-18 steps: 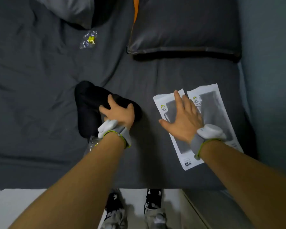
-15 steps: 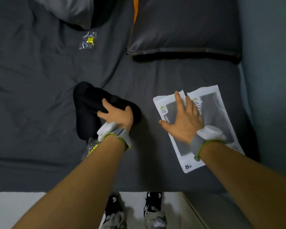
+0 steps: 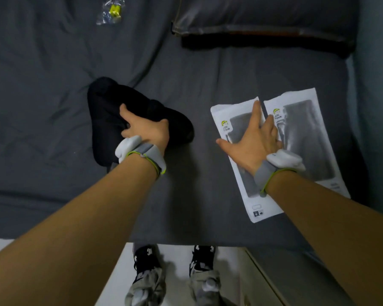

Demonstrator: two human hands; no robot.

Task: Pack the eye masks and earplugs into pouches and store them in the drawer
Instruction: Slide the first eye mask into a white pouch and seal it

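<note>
A heap of black eye masks [image 3: 104, 111] lies on the dark grey bed sheet [image 3: 42, 85] left of centre. My left hand [image 3: 145, 131] sits on its right part, fingers curled into the black fabric and gripping it. Two white pouches lie side by side to the right: the left pouch [image 3: 232, 129] and the right pouch [image 3: 303, 129]. My right hand [image 3: 252, 140] rests flat on the left pouch, fingers spread, fingertips reaching the seam between the two. A clear packet of yellow earplugs [image 3: 111, 12] lies far back on the sheet.
A dark pillow [image 3: 263, 16] lies at the back right, against a grey wall [image 3: 376, 85]. The bed's front edge runs just below my forearms. Below it are my feet in black shoes [image 3: 146, 259] on a white floor, and a pale cabinet top [image 3: 268, 286] at the lower right.
My left hand's fingers have curled from lying over the black eye masks into a grip on them. The right hand stays flat on the left pouch. The clear packet by my left wrist is hidden.
</note>
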